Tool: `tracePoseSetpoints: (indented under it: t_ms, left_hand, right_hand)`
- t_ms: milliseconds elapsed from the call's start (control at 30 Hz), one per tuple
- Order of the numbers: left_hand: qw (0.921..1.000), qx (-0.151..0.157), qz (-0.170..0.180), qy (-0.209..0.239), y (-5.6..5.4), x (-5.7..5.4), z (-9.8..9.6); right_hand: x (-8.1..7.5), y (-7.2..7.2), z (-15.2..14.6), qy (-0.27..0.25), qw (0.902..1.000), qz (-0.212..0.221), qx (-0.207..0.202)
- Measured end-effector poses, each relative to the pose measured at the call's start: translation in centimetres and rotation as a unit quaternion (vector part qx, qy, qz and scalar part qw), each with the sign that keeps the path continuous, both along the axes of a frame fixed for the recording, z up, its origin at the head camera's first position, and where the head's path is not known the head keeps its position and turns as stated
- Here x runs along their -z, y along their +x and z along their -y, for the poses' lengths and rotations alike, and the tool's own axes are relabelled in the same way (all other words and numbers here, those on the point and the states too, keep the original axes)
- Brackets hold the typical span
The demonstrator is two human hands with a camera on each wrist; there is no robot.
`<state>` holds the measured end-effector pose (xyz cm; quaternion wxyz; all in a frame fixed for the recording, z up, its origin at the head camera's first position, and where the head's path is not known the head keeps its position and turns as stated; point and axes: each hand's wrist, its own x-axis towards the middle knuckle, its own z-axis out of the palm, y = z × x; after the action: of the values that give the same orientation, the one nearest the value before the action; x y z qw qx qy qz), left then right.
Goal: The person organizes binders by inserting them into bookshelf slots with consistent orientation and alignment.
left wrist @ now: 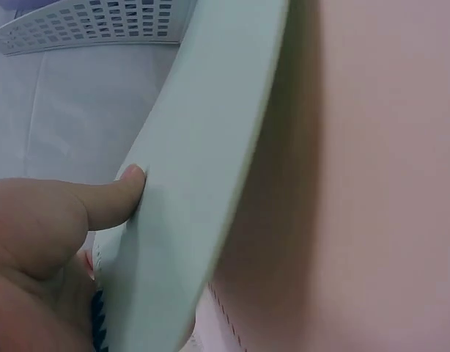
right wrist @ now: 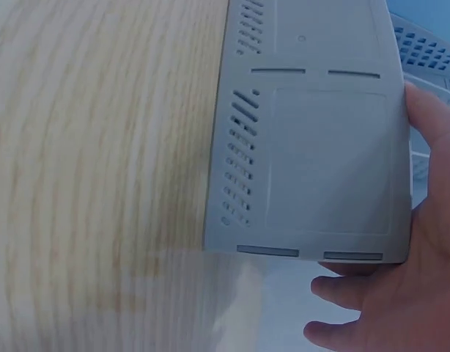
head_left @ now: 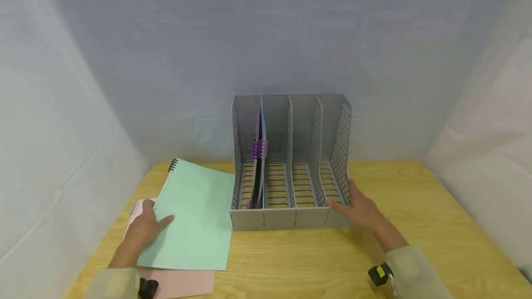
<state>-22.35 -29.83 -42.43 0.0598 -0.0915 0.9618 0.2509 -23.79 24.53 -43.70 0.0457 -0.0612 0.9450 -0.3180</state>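
A mint-green spiral notebook (head_left: 195, 216) is pinched at its left edge by my left hand (head_left: 144, 229), thumb on the cover. In the left wrist view, the notebook (left wrist: 196, 147) tilts up above a pink notebook (left wrist: 386, 176). That pink notebook (head_left: 183, 283) lies on the table under the green one. My right hand (head_left: 361, 206) grips the front right corner of a grey file organizer (head_left: 278, 219), thumb over the front rim. Two notebooks with purple spiral binding (head_left: 259, 149) stand in its leftmost compartment.
The organizer stands on a wooden table (head_left: 415, 225), its other compartments to the right of the notebooks. White sheeting (head_left: 291, 36) rises behind the table and on both sides. Each wrist wears a small black camera (head_left: 380, 273).
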Motion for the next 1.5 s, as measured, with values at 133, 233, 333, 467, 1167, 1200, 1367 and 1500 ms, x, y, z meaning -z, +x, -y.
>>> tracePoseSetpoints:
  t_ms: [133,233,333,467,1167,1200,1367,1500]
  left_hand:
    - [0.9991,0.004,0.006,0.042,-0.2,-0.3,0.5]
    - [0.9955,0.003,0.021,0.093,-0.2,-0.7,1.1]
    - [0.9881,0.003,0.034,0.15,0.0,-1.1,1.4]
    - [0.9748,0.011,0.043,0.219,0.2,-1.4,1.4]
    - [0.9469,0.013,0.09,0.309,0.4,-0.9,1.4]
    - [0.9418,0.016,0.094,0.323,0.5,-0.9,1.4]
    - [0.9141,0.025,0.117,0.387,0.6,-0.9,1.8]
    - [0.9131,0.014,0.121,0.389,0.5,-0.8,2.0]
  right_hand:
    - [0.4,0.0,-0.1,0.009,0.9999,-0.006,0.003]
    - [0.4,-0.1,-0.1,0.006,0.9999,-0.01,0.005]
    - [0.4,-0.1,-0.1,0.0,0.9999,-0.01,0.006]
    - [0.2,0.0,-0.1,-0.007,1.0,-0.006,0.003]
    - [0.3,0.1,-0.2,-0.026,0.9997,-0.001,-0.001]
    - [0.3,0.1,-0.2,-0.026,0.9997,-0.001,-0.001]
    - [0.3,0.1,-0.2,-0.024,0.9997,0.004,0.001]
    - [0.2,0.2,-0.1,-0.014,0.9999,0.0,0.001]
